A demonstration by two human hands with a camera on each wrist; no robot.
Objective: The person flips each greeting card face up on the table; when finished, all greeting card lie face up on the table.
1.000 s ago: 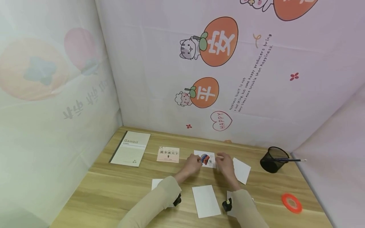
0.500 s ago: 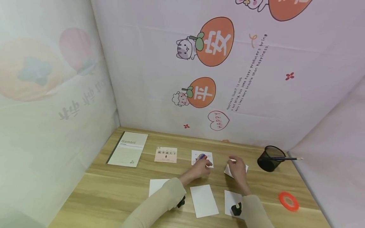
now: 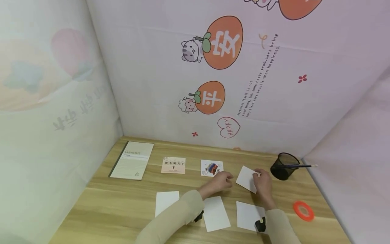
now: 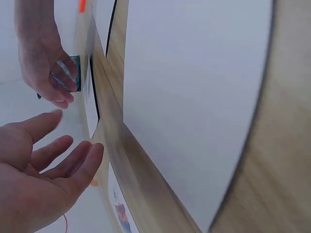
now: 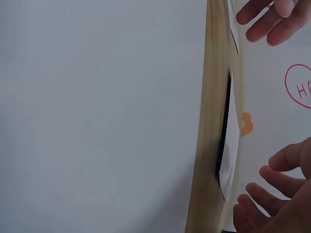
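My left hand (image 3: 220,183) hovers just below a square card (image 3: 210,168) printed with characters and a colourful picture. Its fingers are loosely bent with nothing between them. To the right, my right hand (image 3: 263,183) is at the right edge of a plain white card (image 3: 245,177) that lies turned at an angle. In the right wrist view, the right hand's fingers (image 5: 262,195) are spread and relaxed, beside that card. A pink printed card (image 3: 173,166) lies flat to the left of the colourful one.
Nearer me lie more white cards (image 3: 217,214), one partly under my left sleeve (image 3: 179,213). A notebook (image 3: 132,161) is at the back left. On the right are a black mesh pen holder (image 3: 281,169) with a pencil and an orange-red tape roll (image 3: 303,210). Printed cloth walls surround the table.
Both hands have moved right, away from the colourful card, which is now uncovered. My right hand passed over the angled white card to its right edge. The head view has shifted slightly.
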